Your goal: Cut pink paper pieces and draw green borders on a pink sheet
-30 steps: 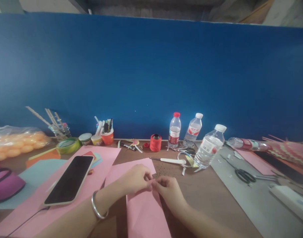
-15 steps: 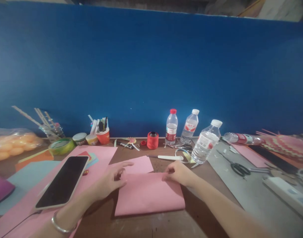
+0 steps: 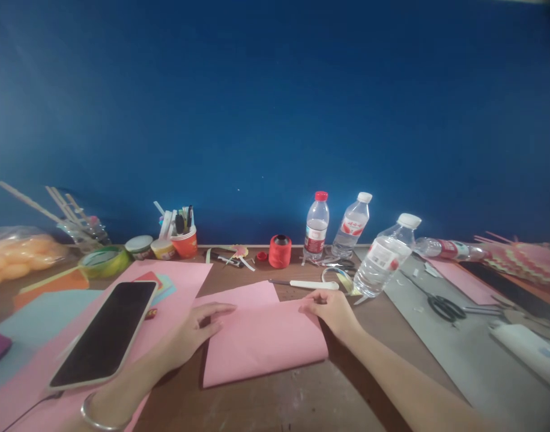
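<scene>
A folded sheet of pink paper [image 3: 266, 345] lies before me on the brown table, its fold bulging toward me. Another pink piece [image 3: 250, 295] shows just beyond its upper edge; whether the two are joined I cannot tell. My right hand [image 3: 335, 313] pinches the folded paper at its far right corner, thumb and fingers together. At the left edge, my left hand [image 3: 196, 333] rests with fingers stretched over the paper, thumb apart, holding nothing. Past the paper lies a white-handled craft knife [image 3: 313, 284].
A phone [image 3: 106, 333] lies on a large pink sheet [image 3: 185, 279] at left. Behind stand a pen cup [image 3: 185, 243], a red thread spool [image 3: 280, 252] and several water bottles [image 3: 383, 258]. Scissors [image 3: 444, 307] and a power strip [image 3: 529, 348] are on the grey mat [image 3: 421, 336] at right.
The paper's right side has tilted upward, away from me, with my right hand at its corner. My left hand's fingers have straightened and lowered onto the paper. The camera view has tipped down.
</scene>
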A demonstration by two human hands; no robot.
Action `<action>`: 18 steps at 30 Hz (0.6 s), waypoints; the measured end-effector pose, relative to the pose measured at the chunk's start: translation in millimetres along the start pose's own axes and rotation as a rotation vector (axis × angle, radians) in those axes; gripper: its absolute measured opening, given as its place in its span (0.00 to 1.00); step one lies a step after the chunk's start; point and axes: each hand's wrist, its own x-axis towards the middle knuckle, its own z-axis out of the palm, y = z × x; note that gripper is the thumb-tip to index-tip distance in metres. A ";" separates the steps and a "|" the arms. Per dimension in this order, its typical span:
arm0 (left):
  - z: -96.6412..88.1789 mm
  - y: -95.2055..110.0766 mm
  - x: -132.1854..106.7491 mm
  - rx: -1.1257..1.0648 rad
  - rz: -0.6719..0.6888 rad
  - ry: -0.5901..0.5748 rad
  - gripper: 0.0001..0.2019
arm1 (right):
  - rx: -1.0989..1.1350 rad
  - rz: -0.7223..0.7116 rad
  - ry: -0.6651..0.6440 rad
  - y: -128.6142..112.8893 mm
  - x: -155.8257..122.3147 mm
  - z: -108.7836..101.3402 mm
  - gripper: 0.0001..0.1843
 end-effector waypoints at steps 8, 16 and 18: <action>0.3 -3.4 0.6 -0.021 0.002 0.003 0.15 | 0.014 -0.001 0.042 4.6 0.7 -0.3 0.11; 1.1 -3.2 -0.1 -0.016 0.004 0.007 0.15 | 0.027 -0.001 0.038 1.7 -1.0 0.0 0.09; 0.9 -3.1 -0.2 -0.007 0.007 0.003 0.15 | 0.028 0.000 0.036 0.4 -1.4 0.0 0.08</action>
